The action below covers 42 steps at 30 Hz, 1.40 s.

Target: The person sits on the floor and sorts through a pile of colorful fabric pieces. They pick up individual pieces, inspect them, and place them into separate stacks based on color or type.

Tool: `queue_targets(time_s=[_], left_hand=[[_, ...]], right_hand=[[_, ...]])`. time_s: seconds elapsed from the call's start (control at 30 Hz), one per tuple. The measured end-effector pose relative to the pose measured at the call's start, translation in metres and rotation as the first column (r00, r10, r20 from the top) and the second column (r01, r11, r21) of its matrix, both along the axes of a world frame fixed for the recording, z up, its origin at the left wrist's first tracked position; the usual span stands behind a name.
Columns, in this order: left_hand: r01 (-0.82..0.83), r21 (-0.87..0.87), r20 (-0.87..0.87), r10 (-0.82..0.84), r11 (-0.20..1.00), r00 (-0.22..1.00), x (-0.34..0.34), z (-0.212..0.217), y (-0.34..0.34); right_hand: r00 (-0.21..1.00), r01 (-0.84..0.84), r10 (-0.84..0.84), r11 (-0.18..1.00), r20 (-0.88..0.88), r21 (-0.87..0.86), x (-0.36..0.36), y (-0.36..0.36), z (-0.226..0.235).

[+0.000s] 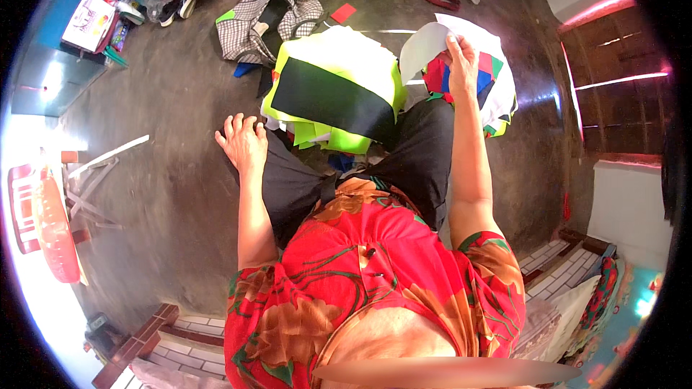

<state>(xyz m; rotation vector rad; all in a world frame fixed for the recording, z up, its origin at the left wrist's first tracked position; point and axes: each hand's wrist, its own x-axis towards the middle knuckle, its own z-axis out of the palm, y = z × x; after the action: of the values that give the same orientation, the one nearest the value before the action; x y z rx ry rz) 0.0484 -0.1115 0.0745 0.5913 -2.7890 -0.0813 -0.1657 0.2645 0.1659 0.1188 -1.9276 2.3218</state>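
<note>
My right hand (462, 65) is raised over the right side and pinches a thin whitish piece (422, 49), cloth or paper, I cannot tell which. Under it stands a heap of fabric pieces (502, 92) in white, red, blue and green. My left hand (245, 142) rests on my left knee, fingers spread, holding nothing. Before my knees rises a larger pile of neon-yellow fabric (328, 50) with a wide black strip (333, 99) lying across it. What supports both piles is hidden.
Beyond the yellow pile, a checkered cloth (245, 34) lies crumpled on the dark floor (162, 173), near a red scrap (343, 13). Shoes (189, 0) sit at the far left. A red plastic chair (54, 223) stands left, and a wooden door (620, 86) is at right.
</note>
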Motion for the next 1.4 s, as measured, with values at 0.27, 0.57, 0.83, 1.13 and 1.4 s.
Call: queue_targets(time_s=[0.27,0.57,0.83,1.13,1.4], left_hand=[[-0.010,0.013,0.026,0.009,1.000,1.000,-0.004,0.007,0.003],[0.010,0.004,-0.022,-0.010,1.000,1.000,-0.002,-0.001,-0.001],[0.027,-0.034,-0.018,-0.027,0.999,0.999,-0.003,-0.001,-0.001],[0.018,-0.046,0.061,-0.015,0.999,0.998,-0.004,0.003,0.001],[0.022,-0.050,0.052,-0.020,0.999,0.998,-0.004,0.004,0.005]], right_hand=[[0.916,0.356,-0.085,0.625,-0.393,0.695,-0.001,-0.027,-0.032],[0.926,-0.255,0.375,0.569,0.029,0.782,0.023,-0.108,-0.125],[0.877,-0.244,0.474,0.300,0.077,0.922,0.059,-0.081,-0.148],[0.890,-0.361,0.336,0.107,0.308,0.927,0.067,-0.073,-0.106],[0.921,0.350,-0.004,0.449,-0.389,0.822,0.061,0.029,-0.028]])
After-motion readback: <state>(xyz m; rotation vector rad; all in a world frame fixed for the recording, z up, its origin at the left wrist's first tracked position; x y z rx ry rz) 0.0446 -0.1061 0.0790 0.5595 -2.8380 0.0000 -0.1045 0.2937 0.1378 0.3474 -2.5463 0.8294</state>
